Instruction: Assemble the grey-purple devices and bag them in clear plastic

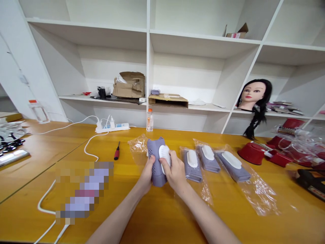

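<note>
From the head camera, two bare hands grip a grey-purple device (156,169) above an orange-brown table (152,217); the left hand (146,173) clasps its left side, thumb on the perforated face, and the right hand (177,171) grasps the white bristled pad (165,155) on its right side, thumb and fingers pressed against it; the device stands nearly upright between the hands, and whether its lower end touches the table cannot be told. If the right hand pulls hard on the pad while the left is loose, the smooth body could twist or slip; a sudden jerk rightward might also knock the nearest bagged unit (193,173), just beside the right hand. Beyond that, farther right, lie a second bagged unit (211,165) and a third bagged unit (236,171), whose slippery wrapping could slide if brushed; a crumpled clear bag (136,146) lies just behind the grip to the left and might snag; a red-handled screwdriver (117,154) rests left of it; a blurred-out object (86,191) and a white cable (85,146) are nearer the left forearm's side; directly behind the grip stands an orange-capped bottle (150,122), with a power strip (116,127) to its left.
</note>
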